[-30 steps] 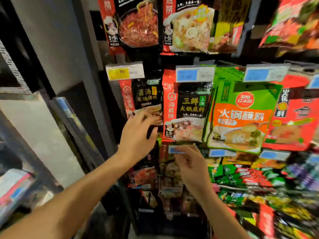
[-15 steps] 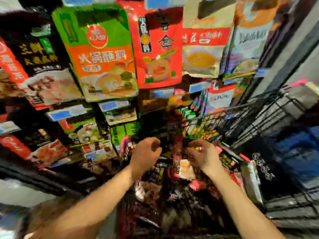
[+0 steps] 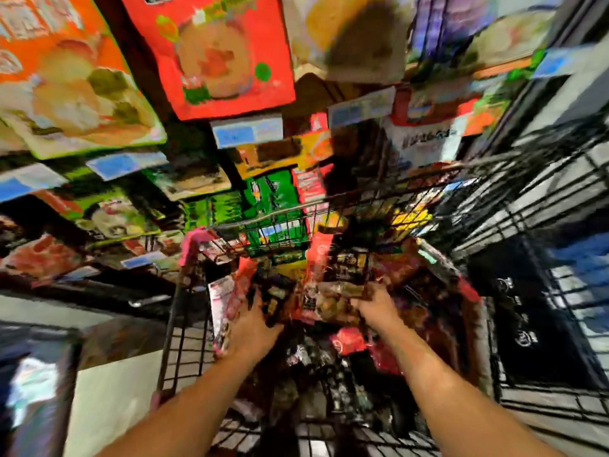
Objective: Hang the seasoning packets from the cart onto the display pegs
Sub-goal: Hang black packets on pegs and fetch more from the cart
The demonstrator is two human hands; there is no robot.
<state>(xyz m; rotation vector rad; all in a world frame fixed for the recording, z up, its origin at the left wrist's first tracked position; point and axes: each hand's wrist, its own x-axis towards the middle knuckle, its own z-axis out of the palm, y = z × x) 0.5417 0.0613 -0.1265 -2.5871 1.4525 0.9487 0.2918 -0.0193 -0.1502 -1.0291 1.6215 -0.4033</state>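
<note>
Hanging packets smeared unreadable, left hand, right hand grips unclear

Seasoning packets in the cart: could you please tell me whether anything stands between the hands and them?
Nothing visible does. The left hand and right hand are inside the cart, on the seasoning packets; blur hides their grip.

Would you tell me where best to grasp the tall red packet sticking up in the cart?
I'd pinch its top edge from above: the red packet stands upright in the cart, with that edge clear and its lower part hidden.
</note>
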